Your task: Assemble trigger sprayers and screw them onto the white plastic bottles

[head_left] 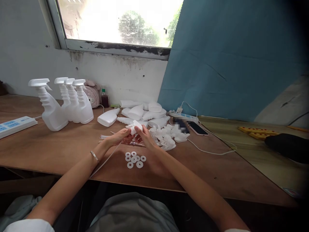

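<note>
Both my hands meet above the middle of the table around a white trigger spray head (134, 126). My left hand (120, 136) is closed on its left side, and my right hand (145, 136) grips it from the right with the thumb on top. A thin white tube (106, 160) slants from near my left hand down to the table's front edge. Below my hands lie several flat white ring washers (134, 159). Thin clear tubes (137, 143) lie partly hidden behind my hands. Beside my right hand is a heap of white spray heads (166, 136).
Several assembled spray bottles (53, 111) stand at the left by a power strip (16, 125). Empty white bottles (136, 112) lie piled near the wall. At the right are a phone (198, 128), a white cable (207, 150) and another power strip (184, 116). A dark bottle (104, 99) stands behind.
</note>
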A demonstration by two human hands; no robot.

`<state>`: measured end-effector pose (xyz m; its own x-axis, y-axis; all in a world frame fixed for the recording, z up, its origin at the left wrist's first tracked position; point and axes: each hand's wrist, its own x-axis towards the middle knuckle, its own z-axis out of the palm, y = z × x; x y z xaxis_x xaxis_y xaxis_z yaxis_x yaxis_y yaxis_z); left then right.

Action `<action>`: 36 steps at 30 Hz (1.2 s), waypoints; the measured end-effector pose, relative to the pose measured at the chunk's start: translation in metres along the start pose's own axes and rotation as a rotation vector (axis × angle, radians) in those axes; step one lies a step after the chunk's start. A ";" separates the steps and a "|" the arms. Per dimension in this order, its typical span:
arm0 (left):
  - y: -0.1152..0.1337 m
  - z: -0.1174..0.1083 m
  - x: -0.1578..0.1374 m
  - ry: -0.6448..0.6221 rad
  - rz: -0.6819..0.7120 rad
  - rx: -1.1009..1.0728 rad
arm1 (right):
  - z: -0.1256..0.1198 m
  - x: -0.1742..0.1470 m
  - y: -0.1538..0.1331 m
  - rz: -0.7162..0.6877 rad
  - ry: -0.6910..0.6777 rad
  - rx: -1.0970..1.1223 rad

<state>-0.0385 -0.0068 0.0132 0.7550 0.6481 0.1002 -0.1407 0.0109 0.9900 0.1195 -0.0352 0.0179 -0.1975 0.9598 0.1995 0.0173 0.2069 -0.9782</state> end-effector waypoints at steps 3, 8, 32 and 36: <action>-0.002 0.005 -0.001 -0.028 -0.029 0.076 | -0.005 -0.011 -0.001 -0.002 -0.060 -0.017; -0.003 0.007 0.001 0.016 -0.049 0.253 | -0.015 -0.017 0.001 -0.024 -0.122 -0.037; 0.001 -0.001 0.004 0.377 0.002 0.316 | -0.013 -0.019 0.022 -0.208 0.182 -0.184; 0.003 -0.002 0.003 0.381 -0.027 0.311 | -0.011 -0.020 0.026 -0.209 0.201 -0.179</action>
<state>-0.0374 -0.0032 0.0158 0.4600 0.8835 0.0882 0.1176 -0.1591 0.9802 0.1347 -0.0465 -0.0113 -0.0178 0.9078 0.4191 0.1720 0.4157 -0.8931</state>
